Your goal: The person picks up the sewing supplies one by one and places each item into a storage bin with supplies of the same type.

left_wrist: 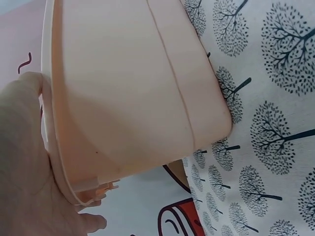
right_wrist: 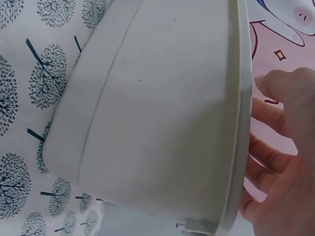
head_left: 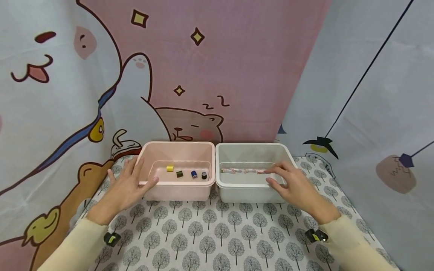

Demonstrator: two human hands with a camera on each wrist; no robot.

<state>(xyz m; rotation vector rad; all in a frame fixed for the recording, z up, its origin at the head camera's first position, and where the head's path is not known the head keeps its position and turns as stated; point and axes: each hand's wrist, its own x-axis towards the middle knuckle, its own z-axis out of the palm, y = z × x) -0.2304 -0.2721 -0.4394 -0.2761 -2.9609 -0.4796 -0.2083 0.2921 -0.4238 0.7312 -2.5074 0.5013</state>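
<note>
My left hand (head_left: 124, 189) rests on the left end of the pink bin (head_left: 178, 191), its fingers spread over the rim. In the left wrist view the thumb lies against that rim. Inside the pink bin are small spool-like pieces: a yellow one (head_left: 170, 168), a green one (head_left: 179, 174), a blue one (head_left: 194, 174) and a black one (head_left: 204, 175). My right hand (head_left: 300, 188) reaches over the front rim of the grey bin (head_left: 251, 194), thumb and fingers apart. Its fingertips are right at the end of a row of small pink-and-white pieces (head_left: 249, 171).
The two bins stand side by side on a tree-print cloth (head_left: 207, 241). Behind them hangs a cartoon-print curtain (head_left: 244, 75), close to their back rims. Another pale curtain (head_left: 369, 113) closes off the right side.
</note>
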